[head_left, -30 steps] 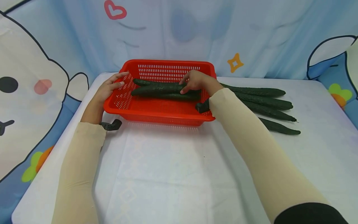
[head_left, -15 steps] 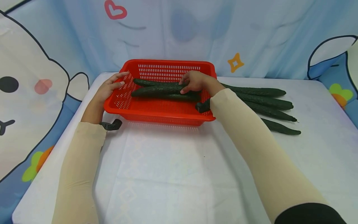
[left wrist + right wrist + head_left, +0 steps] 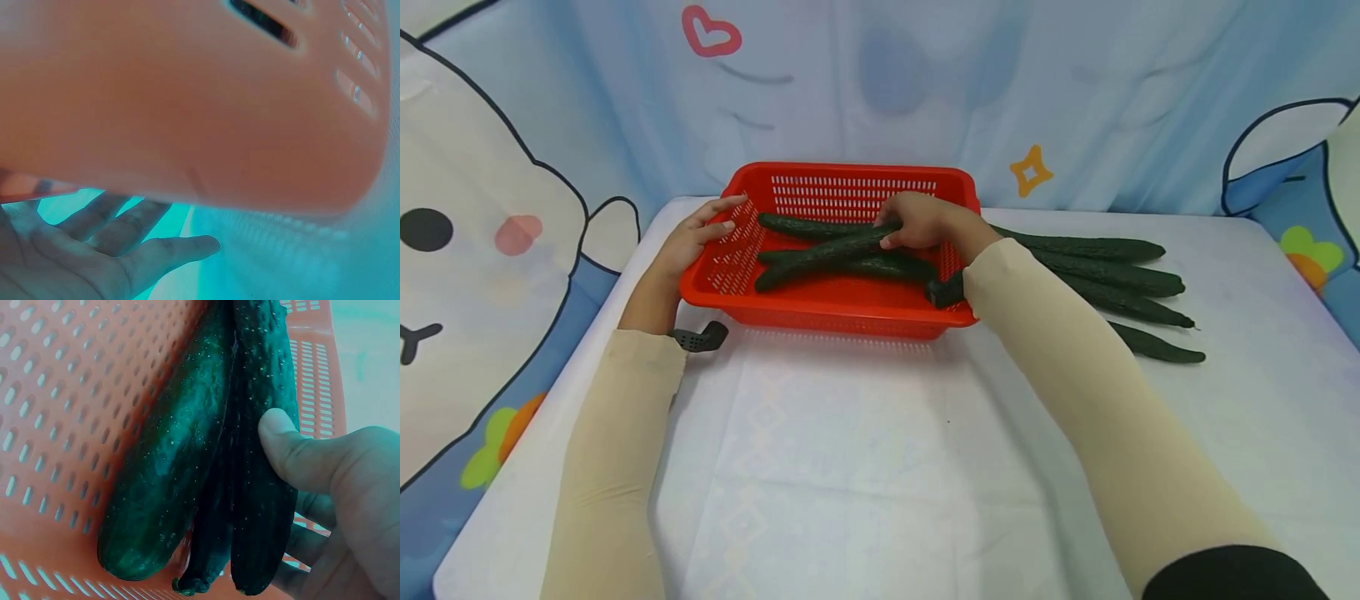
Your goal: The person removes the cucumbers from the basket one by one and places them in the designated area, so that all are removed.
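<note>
In the red basket [image 3: 842,292] lie three dark green cucumbers. My right hand [image 3: 917,221] holds the uppermost cucumber [image 3: 808,260] near its right end, and in the right wrist view the thumb [image 3: 278,425] presses on its side with the fingers partly hidden behind it. This cucumber slants across the front cucumber [image 3: 887,266]; the back cucumber [image 3: 808,227] lies along the far side. My left hand [image 3: 692,235] grips the basket's left rim, its thumb inside the rim and its fingers outside. In the left wrist view, those fingers stretch out beside the basket's outer wall [image 3: 187,125].
Several more cucumbers [image 3: 1120,276] lie side by side on the white table [image 3: 850,450], right of the basket and partly behind my right forearm. A light blue printed curtain [image 3: 887,83] hangs close behind the basket.
The cucumber in my right hand has pivoted: its left end swung toward the front and now crosses over the front cucumber. My left hand stays at the rim.
</note>
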The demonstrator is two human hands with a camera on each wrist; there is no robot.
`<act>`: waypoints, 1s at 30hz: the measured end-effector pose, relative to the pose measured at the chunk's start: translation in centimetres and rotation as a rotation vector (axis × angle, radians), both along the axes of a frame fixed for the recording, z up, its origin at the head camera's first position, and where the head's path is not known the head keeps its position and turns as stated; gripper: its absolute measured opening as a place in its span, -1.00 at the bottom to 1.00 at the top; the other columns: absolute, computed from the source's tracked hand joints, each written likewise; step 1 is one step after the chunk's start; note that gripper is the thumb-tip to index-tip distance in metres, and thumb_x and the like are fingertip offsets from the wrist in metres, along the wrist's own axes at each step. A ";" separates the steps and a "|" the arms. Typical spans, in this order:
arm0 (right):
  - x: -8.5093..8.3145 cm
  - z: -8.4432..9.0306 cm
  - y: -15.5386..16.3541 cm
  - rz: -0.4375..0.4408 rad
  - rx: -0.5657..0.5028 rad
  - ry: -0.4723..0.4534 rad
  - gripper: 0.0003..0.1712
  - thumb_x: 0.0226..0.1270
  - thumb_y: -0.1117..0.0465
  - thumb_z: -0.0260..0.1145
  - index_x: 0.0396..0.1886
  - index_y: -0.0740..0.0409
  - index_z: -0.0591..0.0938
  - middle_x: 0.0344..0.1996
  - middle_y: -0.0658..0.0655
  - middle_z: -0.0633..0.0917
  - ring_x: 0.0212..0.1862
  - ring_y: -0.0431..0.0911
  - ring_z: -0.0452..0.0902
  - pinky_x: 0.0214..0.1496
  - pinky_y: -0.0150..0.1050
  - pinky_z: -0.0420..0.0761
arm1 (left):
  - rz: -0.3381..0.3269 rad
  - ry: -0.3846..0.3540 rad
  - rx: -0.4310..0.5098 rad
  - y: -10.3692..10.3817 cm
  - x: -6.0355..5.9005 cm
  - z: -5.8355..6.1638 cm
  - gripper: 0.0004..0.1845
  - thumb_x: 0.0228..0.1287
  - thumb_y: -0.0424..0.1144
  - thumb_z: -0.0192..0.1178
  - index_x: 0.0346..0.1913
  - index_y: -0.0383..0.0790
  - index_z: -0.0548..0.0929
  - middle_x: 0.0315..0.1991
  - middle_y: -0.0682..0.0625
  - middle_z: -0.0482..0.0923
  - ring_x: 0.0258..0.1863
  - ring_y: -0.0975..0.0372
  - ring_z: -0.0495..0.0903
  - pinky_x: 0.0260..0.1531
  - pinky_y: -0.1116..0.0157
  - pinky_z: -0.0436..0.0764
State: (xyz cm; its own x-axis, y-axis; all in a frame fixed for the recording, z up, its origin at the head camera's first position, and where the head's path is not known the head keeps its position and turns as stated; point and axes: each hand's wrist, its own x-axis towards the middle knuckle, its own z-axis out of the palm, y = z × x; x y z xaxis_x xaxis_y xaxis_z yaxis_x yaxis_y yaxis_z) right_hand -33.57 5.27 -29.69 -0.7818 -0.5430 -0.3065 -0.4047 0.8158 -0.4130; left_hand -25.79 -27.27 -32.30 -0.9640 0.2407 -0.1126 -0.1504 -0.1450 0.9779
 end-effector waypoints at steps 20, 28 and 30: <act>1.7 2.7 -0.8 0.135 0.048 0.079 -0.49 0.31 -0.08 0.12 0.16 0.07 0.42 0.10 0.09 0.46 0.08 -0.05 0.37 0.20 -0.03 0.43 | 0.023 -0.005 -0.027 -0.3 -0.6 -0.4 -0.53 0.39 -0.29 -0.08 0.33 0.03 0.27 0.34 -0.11 0.10 0.21 0.05 0.29 -0.15 0.27 0.65; 2.8 3.8 -1.1 0.174 0.014 0.105 -0.48 0.29 -0.13 0.12 0.13 0.05 0.45 0.10 0.05 0.49 0.04 -0.09 0.41 0.15 -0.09 0.45 | 0.013 0.002 -0.012 -0.5 -0.6 -0.7 -0.54 0.39 -0.28 -0.07 0.32 0.03 0.29 0.34 -0.11 0.09 0.21 0.06 0.29 -0.15 0.28 0.64; 3.2 4.2 -1.3 0.176 0.013 0.129 -0.48 0.27 -0.14 0.15 0.10 0.05 0.47 0.05 0.05 0.51 0.02 -0.08 0.41 0.12 -0.09 0.47 | 0.018 0.012 -0.031 -0.5 -0.6 -0.8 -0.55 0.39 -0.28 -0.08 0.31 0.04 0.30 0.35 -0.11 0.09 0.21 0.06 0.29 -0.16 0.28 0.64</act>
State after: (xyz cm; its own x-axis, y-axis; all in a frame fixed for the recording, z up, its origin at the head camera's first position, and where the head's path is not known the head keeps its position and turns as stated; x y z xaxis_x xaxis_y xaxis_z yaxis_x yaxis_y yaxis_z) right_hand -30.37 3.92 -25.53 -0.7085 -0.6711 -0.2182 -0.5902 0.7330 -0.3382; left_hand -26.41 -27.79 -33.05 -0.9695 0.2200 -0.1083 -0.1366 -0.1176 0.9836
